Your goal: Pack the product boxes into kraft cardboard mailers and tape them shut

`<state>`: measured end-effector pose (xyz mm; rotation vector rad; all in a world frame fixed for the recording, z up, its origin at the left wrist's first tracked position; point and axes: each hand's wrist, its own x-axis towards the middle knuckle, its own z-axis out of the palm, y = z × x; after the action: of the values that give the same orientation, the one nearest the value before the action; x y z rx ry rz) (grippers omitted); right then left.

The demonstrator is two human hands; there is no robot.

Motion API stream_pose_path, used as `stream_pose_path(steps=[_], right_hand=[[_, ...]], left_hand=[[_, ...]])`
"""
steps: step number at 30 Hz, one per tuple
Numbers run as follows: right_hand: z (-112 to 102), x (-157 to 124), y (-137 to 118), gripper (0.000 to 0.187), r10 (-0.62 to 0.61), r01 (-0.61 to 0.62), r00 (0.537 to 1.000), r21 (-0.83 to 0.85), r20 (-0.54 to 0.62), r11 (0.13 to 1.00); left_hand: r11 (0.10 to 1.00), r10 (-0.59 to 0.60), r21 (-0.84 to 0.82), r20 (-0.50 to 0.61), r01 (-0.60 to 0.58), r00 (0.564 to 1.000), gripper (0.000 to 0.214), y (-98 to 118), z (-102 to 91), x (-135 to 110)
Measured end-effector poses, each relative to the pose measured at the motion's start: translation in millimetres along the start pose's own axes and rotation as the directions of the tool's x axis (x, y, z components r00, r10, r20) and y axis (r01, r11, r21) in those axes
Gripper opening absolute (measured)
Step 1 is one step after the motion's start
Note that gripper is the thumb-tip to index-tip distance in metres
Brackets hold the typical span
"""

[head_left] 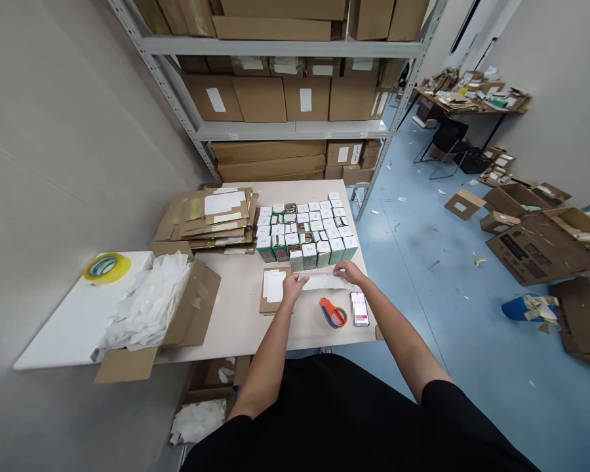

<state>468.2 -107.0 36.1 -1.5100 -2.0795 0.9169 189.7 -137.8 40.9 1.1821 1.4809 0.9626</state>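
Observation:
My left hand (293, 286) and my right hand (348, 271) grip the two ends of a long white paper strip (323, 282) held just above the beige table (236, 314). Both hands have their fingers closed on it. Right behind the strip stand several small green-and-white boxes (305, 233) in tight rows. A flat piece of cardboard with a white label (274, 288) lies under my left hand. An orange tape dispenser (333, 313) and a phone (359, 308) lie near the table's front edge, beside my right forearm.
A stack of flattened cartons (211, 216) lies at the table's back left. An open carton of white paper scraps (150, 308) and a yellow tape roll (107, 267) sit to the left. Metal shelving (285, 128) holds brown cartons behind. Open cartons (545, 242) litter the blue floor.

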Motion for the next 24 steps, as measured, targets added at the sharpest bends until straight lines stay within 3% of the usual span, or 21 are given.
stream_pose_path(steps=[5,9,12,14,17,20,24], right_hand=[[-10.6,1.0,3.5,0.006,0.001,-0.001,1.0,-0.009,-0.003,1.0],[-27.0,-13.4,20.4,0.012,0.155,-0.157,0.982,-0.019,-0.105,0.987],[-20.0,-20.2,16.3,0.028,0.292,-0.313,0.924,-0.049,-0.248,0.948],[-1.3,-19.3,-3.5,0.038,0.326,-0.356,0.889,-0.039,-0.321,0.934],[43.3,-12.4,-56.0,0.039,0.327,-0.321,0.899,0.069,-0.292,0.945],[94.7,-4.2,-120.2,0.031,0.273,-0.213,0.944,0.291,-0.183,0.933],[146.1,4.9,-189.9,0.033,0.239,-0.119,0.952,0.491,-0.189,0.863]], left_hand=[[0.99,-0.027,-0.142,-0.12,0.01,0.992,0.036,-6.5,-21.6,2.3],[0.957,-0.071,-0.29,-0.15,0.025,0.986,0.04,-10.4,-59.9,9.7],[0.928,-0.125,-0.369,-0.176,0.052,0.976,0.043,-12.8,-77.4,10.2],[0.897,-0.202,-0.43,-0.205,0.097,0.958,0.043,-14.1,-81.5,6.9],[0.836,-0.282,-0.524,-0.161,0.16,0.946,0.042,-14.5,-85.5,-1.4],[0.779,-0.28,-0.599,-0.067,0.186,0.958,0.044,-12.4,-94.2,-9.7],[0.767,-0.212,-0.612,0.042,0.193,0.976,0.049,-9.0,-115.0,-18.1]])
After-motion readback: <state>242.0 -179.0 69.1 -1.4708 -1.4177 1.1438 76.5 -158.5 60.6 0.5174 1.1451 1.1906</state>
